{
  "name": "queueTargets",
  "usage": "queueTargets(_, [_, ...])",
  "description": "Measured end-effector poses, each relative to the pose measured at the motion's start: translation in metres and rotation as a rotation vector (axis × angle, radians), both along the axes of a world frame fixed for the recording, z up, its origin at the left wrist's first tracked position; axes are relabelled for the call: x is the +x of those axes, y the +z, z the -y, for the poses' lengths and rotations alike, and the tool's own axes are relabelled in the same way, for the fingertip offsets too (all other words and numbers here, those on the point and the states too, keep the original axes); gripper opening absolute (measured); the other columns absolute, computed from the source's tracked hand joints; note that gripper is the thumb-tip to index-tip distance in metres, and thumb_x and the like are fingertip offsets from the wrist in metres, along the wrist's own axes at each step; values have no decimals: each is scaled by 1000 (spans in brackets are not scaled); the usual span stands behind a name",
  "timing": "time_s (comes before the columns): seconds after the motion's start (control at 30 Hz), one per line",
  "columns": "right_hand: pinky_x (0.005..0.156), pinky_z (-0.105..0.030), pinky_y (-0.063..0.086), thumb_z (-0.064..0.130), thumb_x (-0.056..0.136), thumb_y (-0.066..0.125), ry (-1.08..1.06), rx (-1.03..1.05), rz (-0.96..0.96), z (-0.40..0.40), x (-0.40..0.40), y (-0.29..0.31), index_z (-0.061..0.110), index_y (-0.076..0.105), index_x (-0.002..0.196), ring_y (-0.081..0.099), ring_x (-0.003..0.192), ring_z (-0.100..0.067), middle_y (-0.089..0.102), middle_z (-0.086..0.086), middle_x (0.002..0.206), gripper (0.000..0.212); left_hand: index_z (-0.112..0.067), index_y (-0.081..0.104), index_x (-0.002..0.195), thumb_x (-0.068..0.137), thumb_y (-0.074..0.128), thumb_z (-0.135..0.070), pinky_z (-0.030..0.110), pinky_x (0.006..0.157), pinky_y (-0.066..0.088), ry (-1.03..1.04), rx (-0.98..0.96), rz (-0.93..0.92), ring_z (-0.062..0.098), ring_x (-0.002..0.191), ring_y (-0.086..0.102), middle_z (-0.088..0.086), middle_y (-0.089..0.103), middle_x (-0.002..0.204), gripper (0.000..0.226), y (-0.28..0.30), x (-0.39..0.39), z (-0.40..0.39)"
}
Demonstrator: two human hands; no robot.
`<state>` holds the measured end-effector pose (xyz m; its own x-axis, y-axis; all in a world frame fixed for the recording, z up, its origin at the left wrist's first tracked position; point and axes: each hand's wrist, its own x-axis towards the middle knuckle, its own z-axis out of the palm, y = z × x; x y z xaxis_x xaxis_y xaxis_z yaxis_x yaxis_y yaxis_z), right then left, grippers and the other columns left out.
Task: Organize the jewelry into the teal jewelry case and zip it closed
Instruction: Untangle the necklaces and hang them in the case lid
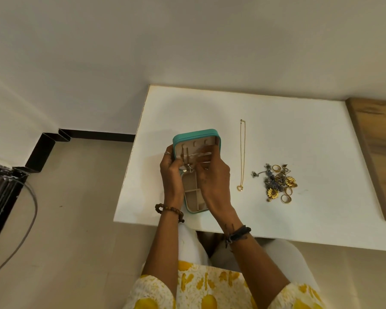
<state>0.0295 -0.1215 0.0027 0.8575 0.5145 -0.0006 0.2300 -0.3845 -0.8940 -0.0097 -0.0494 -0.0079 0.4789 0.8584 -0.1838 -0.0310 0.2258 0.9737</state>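
The teal jewelry case (pixel 196 133) lies open on the white table (pixel 299 134), its beige lid raised at the far end and its divided tray toward me. A thin chain (pixel 186 153) hangs from a hook in the lid, its small pendant (pixel 189 167) at the elastic pocket. My left hand (pixel 172 177) and my right hand (pixel 214 177) both work at the pocket, fingers curled around the pendant area. A gold heart necklace (pixel 242 152) lies stretched out right of the case. Further right sits a pile of rings and earrings (pixel 279 182).
A wooden board (pixel 374 152) lies along the table's right side. The table's left edge runs close beside the case. A grey cable (pixel 29 210) loops on the floor at the left, near a dark frame.
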Motion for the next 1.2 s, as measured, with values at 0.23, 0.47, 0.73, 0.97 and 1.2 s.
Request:
queueTargets(0.23, [67,2,42,2,88,55,2,-9,18,-1,-3,-3,13,37,130,56,89,-7,59,-4,118,47,-25,57,92,78,40,-5,15,65,50,-35,-3,-31,13,86,55,-1,59,90,30,-2,-1,1])
queueTargets(0.47, [63,-2,45,3,86,60,-92,91,-32,8,0,9,18,43,109,58,75,6,58,10,92,32,-18,49,118,69,41,-7,15,71,51,19,-12,-22,16,102,54,6,56,115,51,8,-2,7])
queueTargets(0.73, [63,-17,54,13,86,63,-281,134,-59,66,22,24,18,57,89,63,69,-3,62,12,76,8,-13,51,106,86,54,-25,11,79,48,260,506,-189,23,106,55,17,53,115,24,40,-4,71])
queueTargets(0.97, [72,-23,48,8,91,54,-259,-139,-41,110,39,0,7,68,94,63,83,-19,69,-9,90,14,-16,68,85,71,79,-19,23,63,55,-380,1051,-589,17,77,63,0,66,83,18,0,10,100])
queueTargets(1.2, [62,-23,39,24,92,55,-215,-352,43,101,36,-17,8,67,84,58,73,-16,67,-5,81,22,-25,68,67,63,81,-19,32,72,25,-325,1336,-930,15,84,43,-6,61,77,15,-7,16,103])
